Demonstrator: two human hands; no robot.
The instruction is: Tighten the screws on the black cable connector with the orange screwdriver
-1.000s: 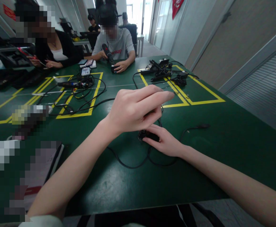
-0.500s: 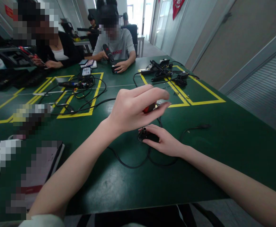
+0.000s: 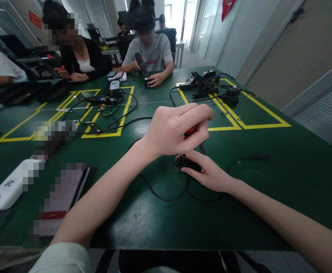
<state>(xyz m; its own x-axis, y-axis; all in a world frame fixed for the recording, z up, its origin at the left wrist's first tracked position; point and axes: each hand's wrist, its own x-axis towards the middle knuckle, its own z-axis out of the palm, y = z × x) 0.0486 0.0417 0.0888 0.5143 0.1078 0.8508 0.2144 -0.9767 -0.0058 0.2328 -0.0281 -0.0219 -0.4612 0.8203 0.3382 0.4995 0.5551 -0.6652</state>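
My left hand [image 3: 180, 129] is raised above the table, its fingers curled around a red and black object [image 3: 190, 131]. Most of that object is covered by the fingers, so its kind does not show. Just below, my right hand [image 3: 208, 170] rests on the tabletop and grips a small black device [image 3: 192, 163] between thumb and fingers. A short dark metal cylinder [image 3: 183, 156] stands upright at the device's left end; whether it belongs to the device or to the object above, I cannot tell. A black cable [image 3: 166, 200] loops on the table around my right hand.
A phone [image 3: 65, 197] and a white power strip [image 3: 9, 185] lie at left on the green table [image 3: 143, 231]. Tangled cables [image 3: 111, 102] and black adapters [image 3: 205, 85] lie farther back. Across the table, a person [image 3: 154, 57] holds a black power tool [image 3: 140, 63].
The fingers of my left hand have curled in closer around the red and black object. My right hand keeps its hold on the device. The whole view has swung slightly left.
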